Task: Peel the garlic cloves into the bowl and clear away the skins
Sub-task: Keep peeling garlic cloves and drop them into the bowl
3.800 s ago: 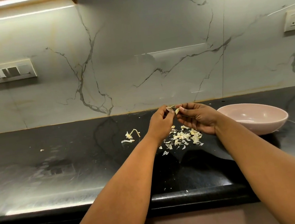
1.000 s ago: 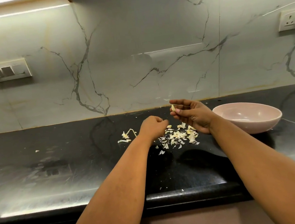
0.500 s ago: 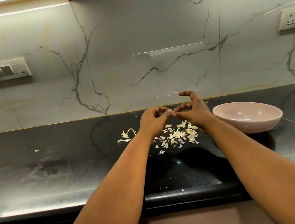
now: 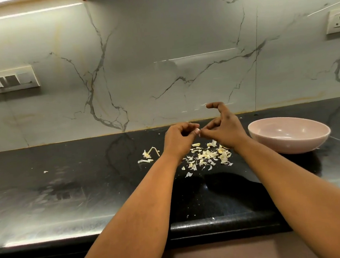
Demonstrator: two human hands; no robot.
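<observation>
Up above the counter (image 4: pixel 72 197), the left hand (image 4: pixel 178 140) and right hand (image 4: pixel 224 132) meet fingertip to fingertip, both pinching a small pale garlic clove (image 4: pixel 198 131) between them; the right forefinger arches up free. Directly beneath lies a scatter of skins (image 4: pixel 208 156), with a stem scrap (image 4: pixel 149 152) at nine o'clock of it. At three o'clock stands the pink bowl (image 4: pixel 316 139), its contents hidden by the near rim. Two wall sockets (image 4: pixel 8 80) flank the marble backsplash (image 4: pixel 159 58).

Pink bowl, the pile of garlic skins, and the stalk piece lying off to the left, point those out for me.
pink bowl (image 4: pixel 316 137): head view, on its outer right wall.
pile of garlic skins (image 4: pixel 208 156): head view, middle of the scatter.
stalk piece (image 4: pixel 153 149): head view, on its thin bent stem.
</observation>
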